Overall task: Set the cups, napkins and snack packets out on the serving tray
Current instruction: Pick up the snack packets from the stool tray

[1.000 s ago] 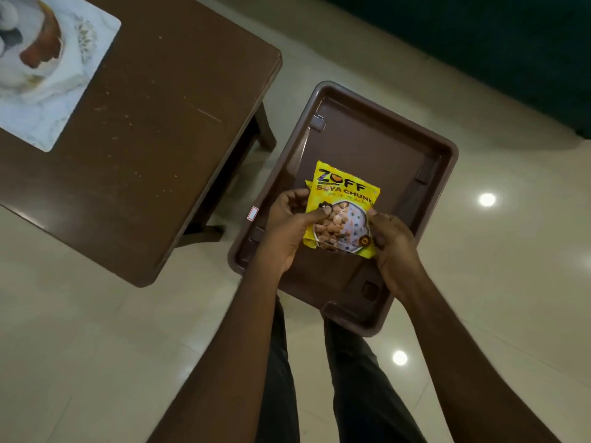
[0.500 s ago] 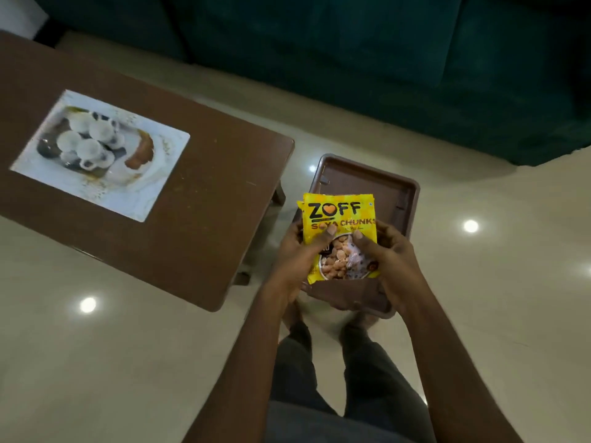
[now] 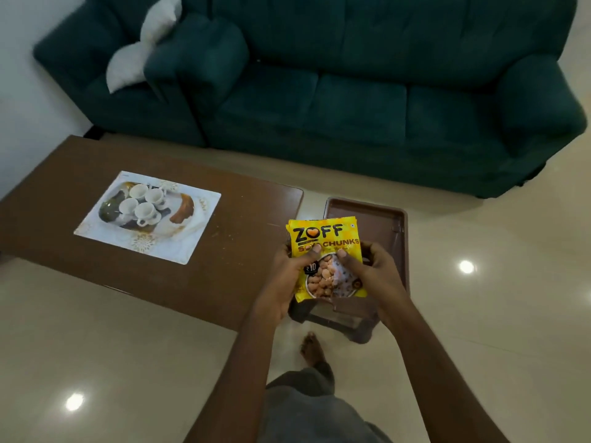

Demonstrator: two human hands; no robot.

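Note:
A yellow "ZOFF Soya Chunks" snack packet (image 3: 323, 233) is upright in front of me, with the edge of a second one just behind it. My left hand (image 3: 287, 276) grips its left side, thumb on the front. My right hand (image 3: 374, 270) grips its right side the same way. Below and behind the hands is a brown plastic tray (image 3: 377, 219), beside the table's right end. On the brown table (image 3: 243, 251) lies a white patterned serving tray (image 3: 192, 231) bearing several white cups (image 3: 144, 204). I see no napkins.
A dark green sofa (image 3: 351, 107) runs across the back, with a white cushion (image 3: 140, 59) at its left. My bare foot (image 3: 311, 346) stands on the glossy tiled floor just below the brown tray.
My view has risen and tilted up, so the sofa and the whole table now show. The packets stay in both hands, higher above the brown tray, which looks smaller.

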